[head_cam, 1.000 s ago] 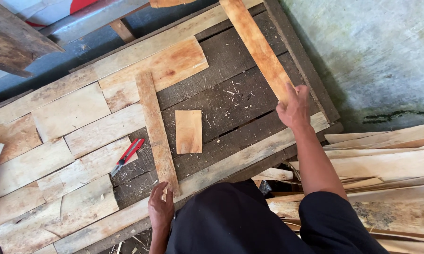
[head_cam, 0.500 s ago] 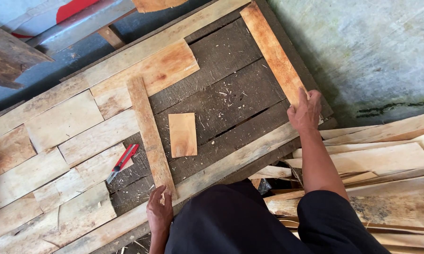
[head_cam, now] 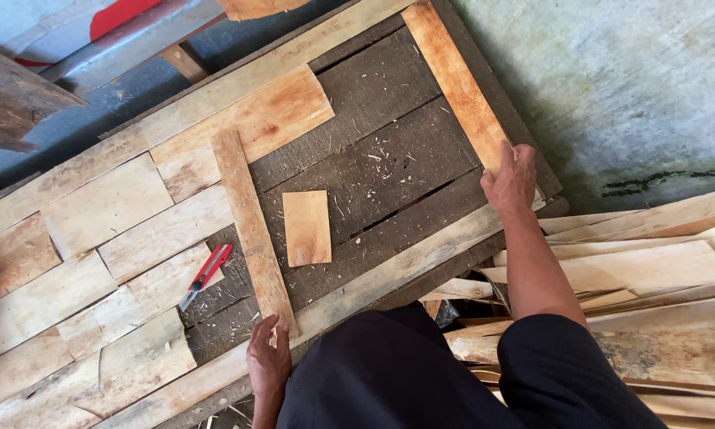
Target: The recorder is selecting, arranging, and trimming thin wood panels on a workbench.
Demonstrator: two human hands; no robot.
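My right hand (head_cam: 511, 178) grips the near end of a long orange-brown wooden strip (head_cam: 452, 79) that lies along the right edge of the dark plank platform (head_cam: 381, 167). My left hand (head_cam: 268, 363) rests with its fingers on the near end of a narrower upright strip (head_cam: 250, 222) at the platform's front rail (head_cam: 389, 274). A small rectangular wood piece (head_cam: 307, 227) lies loose between the two strips. A red-handled utility knife (head_cam: 205, 275) lies left of the narrow strip.
Pale wood panels (head_cam: 95, 238) cover the platform's left part, and a wide panel (head_cam: 246, 127) sits at the back. A pile of loose boards (head_cam: 651, 270) lies at the right. Concrete floor (head_cam: 635, 87) is beyond. My dark-clothed knees (head_cam: 405, 373) are at the bottom.
My right hand has swung the long orange-brown strip from a slant across the platform down onto its right edge. My left hand stays at the narrow strip's near end.
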